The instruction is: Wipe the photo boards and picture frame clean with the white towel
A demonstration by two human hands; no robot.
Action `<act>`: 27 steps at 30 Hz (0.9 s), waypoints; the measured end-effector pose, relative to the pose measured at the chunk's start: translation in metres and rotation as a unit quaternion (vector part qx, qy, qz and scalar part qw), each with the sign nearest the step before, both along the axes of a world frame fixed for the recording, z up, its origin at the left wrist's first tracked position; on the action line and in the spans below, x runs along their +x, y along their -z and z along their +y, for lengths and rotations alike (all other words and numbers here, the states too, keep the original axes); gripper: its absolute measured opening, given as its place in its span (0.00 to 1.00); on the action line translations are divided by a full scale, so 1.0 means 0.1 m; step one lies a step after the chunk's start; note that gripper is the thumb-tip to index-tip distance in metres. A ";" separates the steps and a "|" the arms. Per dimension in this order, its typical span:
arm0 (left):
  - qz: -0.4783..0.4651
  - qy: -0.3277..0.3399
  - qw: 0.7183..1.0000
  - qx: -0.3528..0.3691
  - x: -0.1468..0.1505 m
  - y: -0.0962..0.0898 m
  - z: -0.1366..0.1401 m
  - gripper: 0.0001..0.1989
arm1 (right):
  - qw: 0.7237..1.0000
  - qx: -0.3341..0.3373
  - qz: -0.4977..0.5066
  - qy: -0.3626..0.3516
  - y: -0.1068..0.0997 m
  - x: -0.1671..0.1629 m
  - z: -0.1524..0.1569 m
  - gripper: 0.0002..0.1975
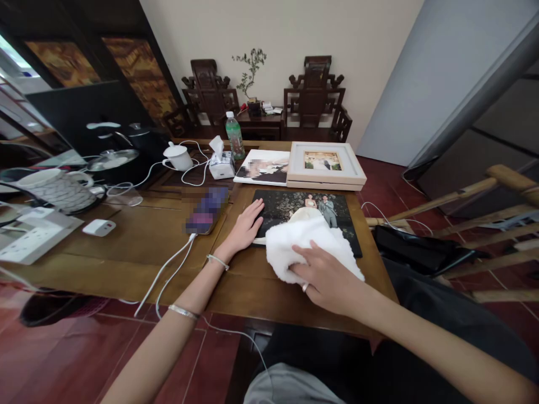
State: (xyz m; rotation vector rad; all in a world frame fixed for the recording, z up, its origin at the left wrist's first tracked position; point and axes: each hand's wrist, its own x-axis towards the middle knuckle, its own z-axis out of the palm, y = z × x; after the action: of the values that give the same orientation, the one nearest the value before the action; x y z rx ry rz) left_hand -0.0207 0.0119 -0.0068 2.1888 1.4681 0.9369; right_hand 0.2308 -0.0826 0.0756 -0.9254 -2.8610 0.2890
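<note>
The right hand (324, 275) grips the white cloth (309, 231), fingers pressed into its folds. The cloth lies on the lower part of the dark photo panel (280, 203) and overhangs its near edge. The left hand (242, 229) lies flat—fingers extended, nothing held—at the panel's left edge. The panel rests on the wooden table (252, 289). Beyond it sit a pale picture frame (297, 157) and a photo print (269, 169); a phone (208, 210) lies left of the left hand.

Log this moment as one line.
Left hand: fingers on left edge of dark wedding photo panel | Right hand: on white cloth, partly covering panel | Beyond: framed photo, plastic bottle
</note>
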 end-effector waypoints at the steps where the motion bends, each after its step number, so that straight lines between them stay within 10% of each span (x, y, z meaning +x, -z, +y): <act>1: 0.002 0.002 1.000 0.000 0.00 0.00 0.00 0.24 | 1.000 0.003 -0.002 0.004 0.00 -0.01 0.04 0.21; 15: -0.007 0.017 1.000 0.004 -0.04 0.04 0.04 0.24 | 0.992 0.027 0.037 0.114 -0.11 -0.42 1.61 0.14; 27: -0.021 0.005 1.000 -0.007 -0.02 0.01 0.01 0.23 | 0.999 0.028 -0.009 0.018 0.07 -0.23 0.09 0.19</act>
State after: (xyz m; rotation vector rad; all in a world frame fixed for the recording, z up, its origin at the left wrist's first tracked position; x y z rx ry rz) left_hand -0.0224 0.0131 -0.0077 2.1518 1.4383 0.9608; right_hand 0.2076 -0.0741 0.0686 -0.9719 -2.8495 0.1960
